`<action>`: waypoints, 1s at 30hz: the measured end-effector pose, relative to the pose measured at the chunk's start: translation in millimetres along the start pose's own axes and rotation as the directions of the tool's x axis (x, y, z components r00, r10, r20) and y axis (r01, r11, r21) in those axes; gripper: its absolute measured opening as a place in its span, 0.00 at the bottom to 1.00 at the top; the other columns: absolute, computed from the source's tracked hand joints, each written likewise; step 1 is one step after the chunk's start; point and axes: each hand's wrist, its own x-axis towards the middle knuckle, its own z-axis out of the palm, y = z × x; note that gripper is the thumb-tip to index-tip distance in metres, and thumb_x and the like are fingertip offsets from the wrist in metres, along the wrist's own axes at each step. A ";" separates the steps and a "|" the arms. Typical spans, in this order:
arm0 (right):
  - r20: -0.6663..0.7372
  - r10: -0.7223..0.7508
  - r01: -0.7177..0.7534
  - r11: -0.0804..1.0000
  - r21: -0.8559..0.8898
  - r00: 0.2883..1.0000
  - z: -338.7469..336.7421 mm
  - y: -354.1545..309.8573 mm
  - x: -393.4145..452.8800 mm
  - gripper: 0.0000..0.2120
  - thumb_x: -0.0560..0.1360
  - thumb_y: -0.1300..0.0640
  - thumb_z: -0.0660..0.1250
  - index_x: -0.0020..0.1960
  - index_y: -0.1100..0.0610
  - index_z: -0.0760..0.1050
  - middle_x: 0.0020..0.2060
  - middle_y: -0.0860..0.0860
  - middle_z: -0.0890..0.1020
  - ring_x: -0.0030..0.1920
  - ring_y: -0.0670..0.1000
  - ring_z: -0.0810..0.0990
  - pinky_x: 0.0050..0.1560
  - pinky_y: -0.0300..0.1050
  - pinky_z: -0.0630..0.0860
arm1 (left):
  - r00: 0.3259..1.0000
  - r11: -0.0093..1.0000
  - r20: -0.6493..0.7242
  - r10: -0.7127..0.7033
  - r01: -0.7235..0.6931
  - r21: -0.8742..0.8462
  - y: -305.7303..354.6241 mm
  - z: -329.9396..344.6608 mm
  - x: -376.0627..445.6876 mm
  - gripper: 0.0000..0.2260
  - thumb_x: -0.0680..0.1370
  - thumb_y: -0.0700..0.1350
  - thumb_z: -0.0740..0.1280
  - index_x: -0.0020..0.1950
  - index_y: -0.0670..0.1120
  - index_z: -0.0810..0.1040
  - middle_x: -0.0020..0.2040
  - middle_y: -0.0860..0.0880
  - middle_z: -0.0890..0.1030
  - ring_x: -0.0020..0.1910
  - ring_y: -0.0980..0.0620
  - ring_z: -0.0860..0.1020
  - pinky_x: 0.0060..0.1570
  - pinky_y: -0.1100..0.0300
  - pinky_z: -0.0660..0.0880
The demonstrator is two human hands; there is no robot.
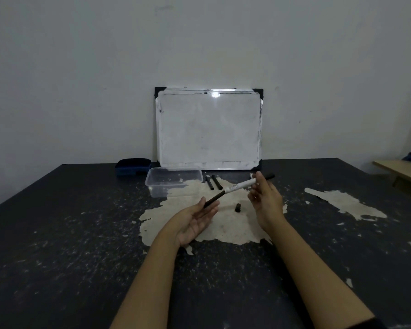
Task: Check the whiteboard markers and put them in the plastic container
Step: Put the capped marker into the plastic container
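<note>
A whiteboard marker [237,186] with a white barrel and black ends hangs slanted above the table. My right hand [266,200] grips it near its far end. Its near black end touches the fingertips of my left hand [195,222], which lies palm up with its fingers apart. A small black cap [238,207] stands on the table between my hands. Two more black markers [212,182] lie side by side just right of the clear plastic container [152,184], which looks empty. The whiteboard [209,129] leans on the wall behind them.
A blue eraser [133,166] sits at the back, left of the container. The dark table [69,233] has large pale patches of peeled surface in the middle and at the right. A wooden bench [401,172] stands at the far right.
</note>
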 end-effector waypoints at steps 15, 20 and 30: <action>0.173 0.191 -0.169 0.977 -0.131 0.966 13.2 -1.9 -14.8 0.11 0.77 0.61 0.69 0.57 0.64 0.77 0.48 0.55 0.85 0.44 0.50 0.81 0.43 0.43 0.78 | 0.998 0.910 0.044 0.038 -0.016 -0.415 13.3 -3.2 -7.7 0.18 0.72 0.32 0.66 0.62 0.31 0.75 0.53 0.38 0.82 0.49 0.46 0.82 0.44 0.57 0.83; 0.206 0.227 -0.173 0.953 -0.249 0.952 19.4 3.9 -20.3 0.12 0.77 0.59 0.69 0.58 0.62 0.78 0.51 0.54 0.85 0.49 0.52 0.81 0.49 0.47 0.79 | 0.996 0.881 0.019 0.085 -0.066 -0.469 14.7 -0.2 -6.4 0.16 0.74 0.35 0.65 0.60 0.31 0.75 0.51 0.37 0.83 0.43 0.45 0.85 0.40 0.59 0.83; 0.266 0.252 -0.176 0.944 -0.278 0.930 37.9 1.6 -18.7 0.10 0.77 0.58 0.69 0.56 0.61 0.79 0.49 0.53 0.87 0.45 0.52 0.81 0.45 0.44 0.80 | 0.965 0.932 -0.151 0.215 -0.249 -0.265 63.4 14.0 1.9 0.09 0.81 0.35 0.60 0.53 0.30 0.76 0.40 0.37 0.85 0.34 0.48 0.85 0.33 0.60 0.82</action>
